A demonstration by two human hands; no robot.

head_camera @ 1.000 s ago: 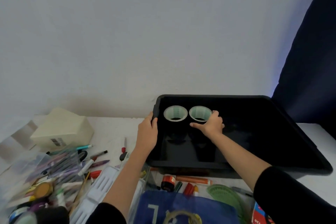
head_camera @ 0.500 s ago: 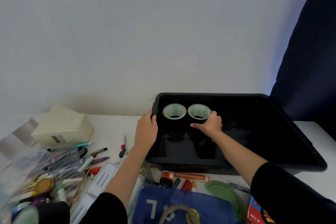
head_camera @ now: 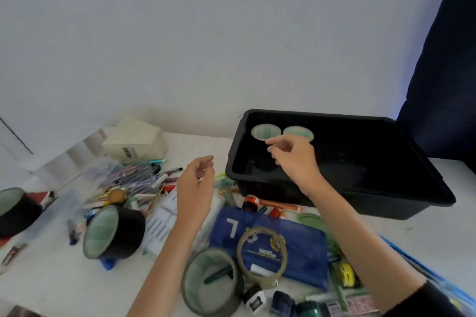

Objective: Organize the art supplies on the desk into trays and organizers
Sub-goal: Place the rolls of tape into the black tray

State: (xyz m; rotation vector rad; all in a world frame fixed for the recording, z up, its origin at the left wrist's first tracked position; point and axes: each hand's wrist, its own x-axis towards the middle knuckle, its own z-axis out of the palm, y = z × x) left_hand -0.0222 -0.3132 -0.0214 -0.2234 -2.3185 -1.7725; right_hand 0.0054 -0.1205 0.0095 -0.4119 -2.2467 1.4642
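The near edge of the right-hand tape roll in the black tray is covered by the right grip. Its sides, and those of the roll beside it, are lost in the tray's dark inside. Another black roll is cut off by the left edge (only part is seen). The pens in the clear bag are smeared, so no labels can be read.

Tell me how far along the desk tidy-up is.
Done: two tape rolls stand in the black bin's far-left corner. In hand: nothing; the right hand hovers over the bin, the left hand over the desk, both empty. Left: three black tape rolls, the clear tape ring, pens and blue pouch.
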